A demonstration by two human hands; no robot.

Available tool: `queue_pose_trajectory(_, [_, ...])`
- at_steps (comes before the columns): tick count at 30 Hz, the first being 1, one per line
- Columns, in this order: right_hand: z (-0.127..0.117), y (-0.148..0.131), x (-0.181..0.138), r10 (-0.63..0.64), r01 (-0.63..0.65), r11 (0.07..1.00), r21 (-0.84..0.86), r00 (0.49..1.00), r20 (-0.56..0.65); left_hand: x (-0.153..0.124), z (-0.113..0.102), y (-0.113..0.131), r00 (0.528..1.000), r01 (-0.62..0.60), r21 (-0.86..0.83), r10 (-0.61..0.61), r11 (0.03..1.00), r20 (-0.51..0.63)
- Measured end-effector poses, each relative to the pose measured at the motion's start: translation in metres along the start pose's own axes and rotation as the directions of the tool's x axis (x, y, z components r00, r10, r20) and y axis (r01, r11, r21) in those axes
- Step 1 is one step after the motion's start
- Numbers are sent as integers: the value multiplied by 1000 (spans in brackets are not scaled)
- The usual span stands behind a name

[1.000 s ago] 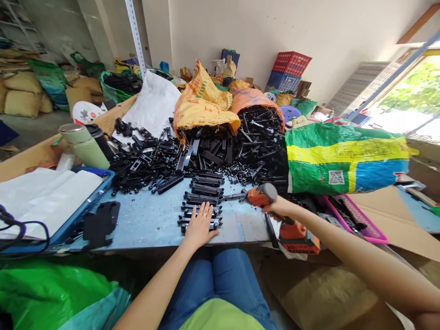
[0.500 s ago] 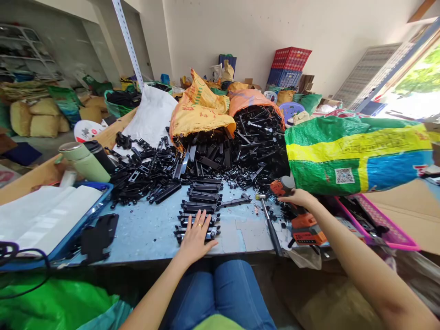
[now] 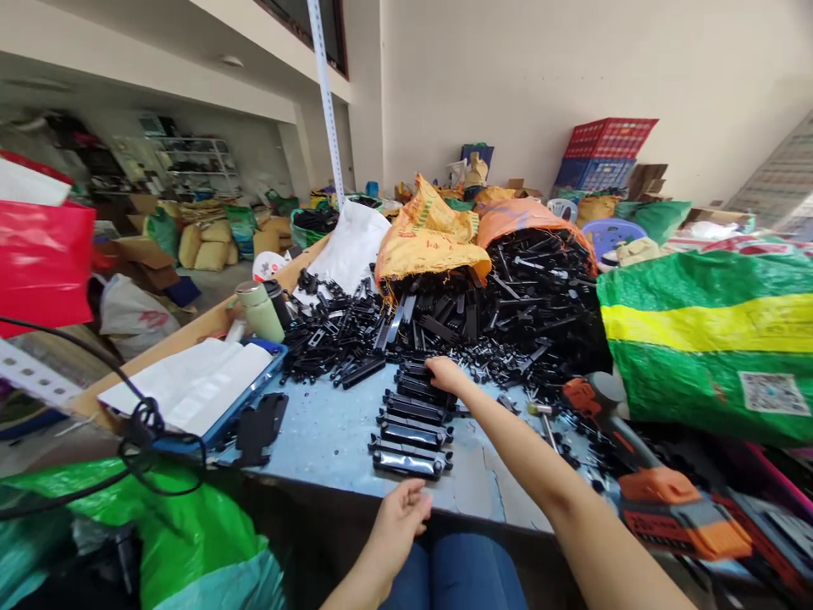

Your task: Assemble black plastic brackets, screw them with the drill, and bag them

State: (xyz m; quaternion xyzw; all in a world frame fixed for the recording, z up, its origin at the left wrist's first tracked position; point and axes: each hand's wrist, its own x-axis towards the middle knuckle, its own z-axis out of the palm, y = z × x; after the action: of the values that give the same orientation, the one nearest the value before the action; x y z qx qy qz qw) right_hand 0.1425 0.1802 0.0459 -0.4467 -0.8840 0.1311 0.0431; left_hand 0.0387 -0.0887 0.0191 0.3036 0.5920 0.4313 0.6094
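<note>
A row of long black plastic parts (image 3: 410, 434) runs away from the table's front edge, lying side by side with glossy tops. At the far end of this row my right hand (image 3: 445, 374) curls its fingers around a black part; the fingertips are partly hidden. My left hand (image 3: 401, 512) hangs just past the near end, by the table edge, loosely curled with nothing visible in it. An orange cordless power tool (image 3: 660, 474) lies to the right, apart from both hands. The hammer (image 3: 544, 419) is beside it, partly behind my right forearm.
Loose black parts (image 3: 343, 326) are heaped at the back, with an orange sack (image 3: 527, 219) and a yellow sack (image 3: 432, 241) spilling more. A green sack (image 3: 705, 339) stands right. At left are a blue tray (image 3: 276, 364), a pale green flask (image 3: 259, 312) and a cable (image 3: 149, 424).
My right hand has left the power tool and moved to the row's far end. My left hand has lifted off the near parts and drawn back. The view has turned left.
</note>
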Motion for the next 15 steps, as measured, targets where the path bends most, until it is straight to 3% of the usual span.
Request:
queue_pose_trajectory(3, [-7,10,16,-50,38,995,97,990,128,1,-4,-2,971,239,-305,-237,922,42])
queue_pose_trajectory(6, [-9,15,21,-68,12,980,198,958,278,9,-2,6,938,324,-521,-339,790,68])
queue_pose_trajectory(10, [7,7,18,-49,-93,956,278,884,465,28,8,22,917,284,-647,-398,708,-34])
queue_pose_trajectory(15, [24,-11,-3,-63,-175,908,382,843,535,36,10,29,971,59,-740,-210,670,-113])
